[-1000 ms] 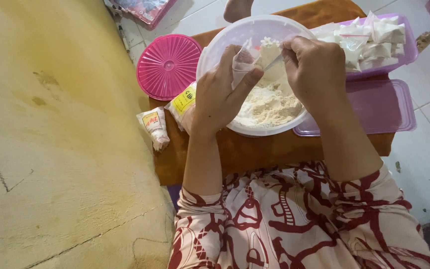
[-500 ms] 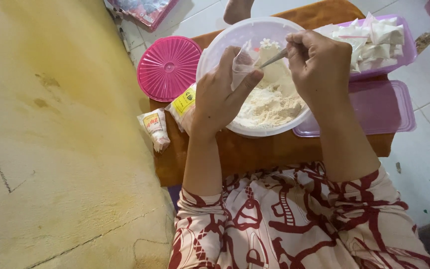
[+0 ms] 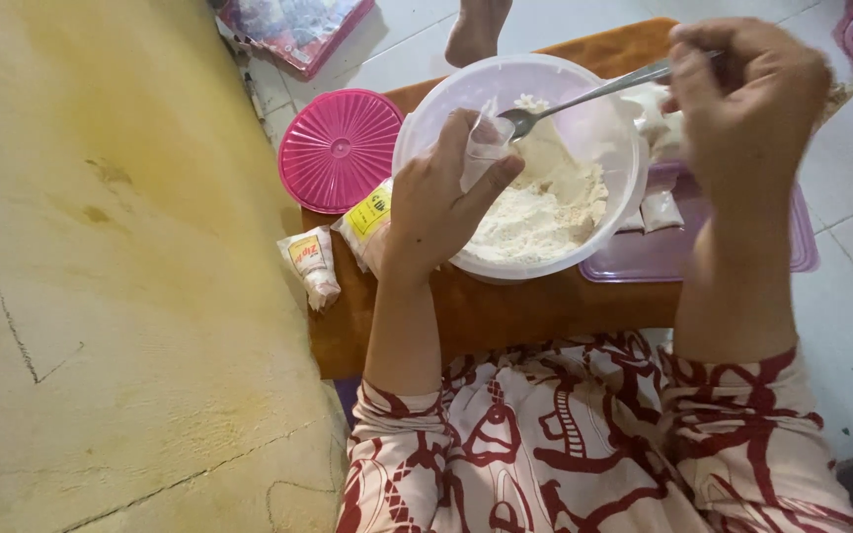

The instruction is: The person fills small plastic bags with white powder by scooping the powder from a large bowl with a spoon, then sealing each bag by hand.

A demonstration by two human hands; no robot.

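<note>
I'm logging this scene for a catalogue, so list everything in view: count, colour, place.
bowl: one, clear, on the board, holding pale powder
small bag: one, clear, in the left hand's grip
spoon: one, metal, bowl end at the bag's mouth
round lid: one, pink, left of the bowl
bag packs: two, yellow-labelled, board's left edge
flat lid: one, purple, right of the bowl
board: one, brown
left hand: over the bowl
right hand: holding the spoon handle

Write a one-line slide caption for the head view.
Left hand holds small clear bag over flour bowl; right hand holds spoon.
</note>
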